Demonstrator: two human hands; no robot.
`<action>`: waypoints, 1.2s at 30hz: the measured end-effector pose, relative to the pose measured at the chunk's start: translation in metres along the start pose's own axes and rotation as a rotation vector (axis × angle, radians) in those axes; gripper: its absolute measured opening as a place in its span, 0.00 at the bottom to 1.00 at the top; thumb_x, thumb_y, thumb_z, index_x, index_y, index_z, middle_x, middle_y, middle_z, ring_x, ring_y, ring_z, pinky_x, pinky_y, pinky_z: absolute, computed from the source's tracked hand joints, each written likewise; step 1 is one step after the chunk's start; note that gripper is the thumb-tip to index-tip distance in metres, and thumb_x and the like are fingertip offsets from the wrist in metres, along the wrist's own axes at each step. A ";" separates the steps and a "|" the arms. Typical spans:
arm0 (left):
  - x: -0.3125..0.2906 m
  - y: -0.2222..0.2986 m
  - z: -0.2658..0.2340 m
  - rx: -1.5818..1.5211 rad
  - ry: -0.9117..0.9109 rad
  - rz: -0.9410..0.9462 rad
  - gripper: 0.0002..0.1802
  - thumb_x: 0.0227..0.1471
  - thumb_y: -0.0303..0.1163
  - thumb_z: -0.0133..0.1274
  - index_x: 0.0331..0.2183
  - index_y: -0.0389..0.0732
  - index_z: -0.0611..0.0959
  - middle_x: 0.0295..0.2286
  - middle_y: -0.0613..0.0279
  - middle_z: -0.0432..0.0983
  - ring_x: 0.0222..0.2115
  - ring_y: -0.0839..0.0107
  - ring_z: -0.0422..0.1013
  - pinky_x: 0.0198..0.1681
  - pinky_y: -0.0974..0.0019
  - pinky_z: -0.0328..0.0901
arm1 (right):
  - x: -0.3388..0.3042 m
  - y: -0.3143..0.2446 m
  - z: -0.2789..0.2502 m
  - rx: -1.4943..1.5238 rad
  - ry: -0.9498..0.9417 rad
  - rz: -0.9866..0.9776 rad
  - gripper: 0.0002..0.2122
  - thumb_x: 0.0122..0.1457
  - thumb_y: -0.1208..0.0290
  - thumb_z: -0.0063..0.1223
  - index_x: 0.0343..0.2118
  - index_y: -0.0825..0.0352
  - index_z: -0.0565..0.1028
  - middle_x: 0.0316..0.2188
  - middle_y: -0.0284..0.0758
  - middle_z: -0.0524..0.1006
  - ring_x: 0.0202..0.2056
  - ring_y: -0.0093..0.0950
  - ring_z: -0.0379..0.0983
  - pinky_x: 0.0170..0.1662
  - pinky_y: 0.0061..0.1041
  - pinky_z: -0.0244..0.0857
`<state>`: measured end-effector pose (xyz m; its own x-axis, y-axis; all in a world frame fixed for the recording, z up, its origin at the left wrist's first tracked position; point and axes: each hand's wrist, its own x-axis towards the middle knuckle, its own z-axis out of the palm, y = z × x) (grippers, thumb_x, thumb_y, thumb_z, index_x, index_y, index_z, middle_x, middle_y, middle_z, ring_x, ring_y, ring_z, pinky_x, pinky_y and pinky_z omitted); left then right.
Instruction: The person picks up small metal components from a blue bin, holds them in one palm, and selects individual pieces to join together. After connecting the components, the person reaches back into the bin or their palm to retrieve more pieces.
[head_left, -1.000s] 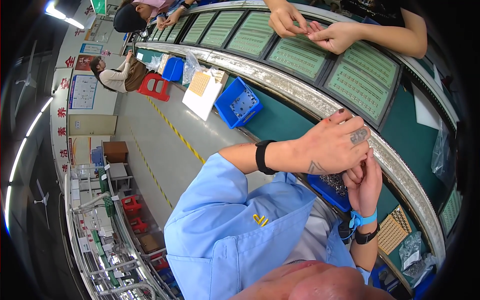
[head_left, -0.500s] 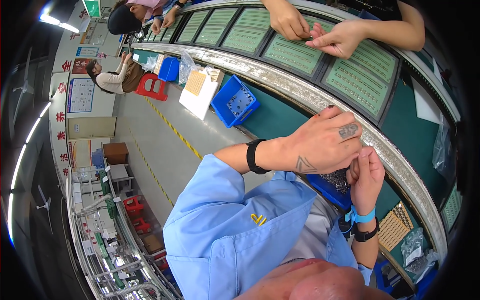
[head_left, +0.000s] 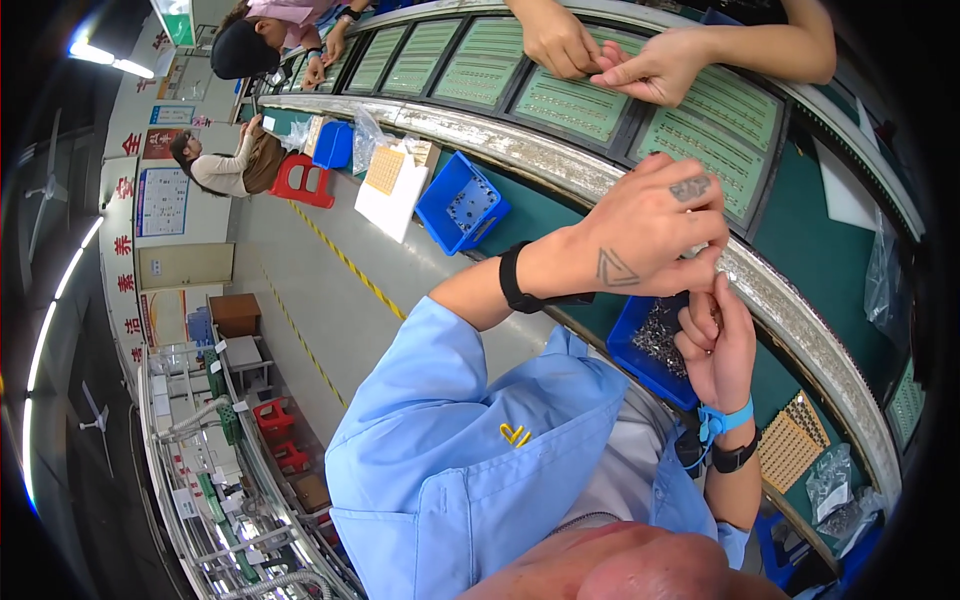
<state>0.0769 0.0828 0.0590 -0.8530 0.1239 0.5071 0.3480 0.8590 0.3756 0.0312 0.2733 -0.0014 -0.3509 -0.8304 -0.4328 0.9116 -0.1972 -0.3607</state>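
Observation:
My left hand [head_left: 655,225], tattooed and with a black band at the wrist, is closed in a pinch, thumb and index finger together. Just below, my right hand [head_left: 722,345], wearing a blue wrist strap [head_left: 724,420], holds its thumb and index fingertips up against those of the left. Whatever lies between the fingertips is too small to make out. Under the hands is a blue bin [head_left: 622,345] of small dark and silvery parts [head_left: 660,338]. Beyond them on the line lies a green panel [head_left: 705,140] in a dark frame, with rows of small parts.
Across the line, a co-worker's hands [head_left: 650,68] meet over the panels. A second blue bin [head_left: 462,205] stands left, beside a white board [head_left: 395,205]. A tan perforated sheet [head_left: 793,450] and clear plastic bags [head_left: 835,490] lie right. A metal rail [head_left: 560,155] edges the line.
My hands have shifted slightly, fingertips still together, and more of the blue bin below shows. The co-worker's hands stay close together over the panels. The whole view has shifted a little.

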 end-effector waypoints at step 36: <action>0.027 -0.036 0.009 0.157 -0.009 0.074 0.06 0.48 0.33 0.62 0.28 0.45 0.81 0.29 0.66 0.76 0.37 0.63 0.74 0.39 0.58 0.67 | 0.002 -0.003 0.006 0.116 -0.014 -0.048 0.11 0.74 0.65 0.42 0.38 0.66 0.71 0.19 0.23 0.59 0.18 0.14 0.51 0.17 0.15 0.46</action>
<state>0.0381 0.0594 0.0519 -0.8310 0.1939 0.5214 0.3457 0.9143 0.2109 0.0287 0.2692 0.0041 -0.3926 -0.8257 -0.4050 0.9126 -0.2952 -0.2828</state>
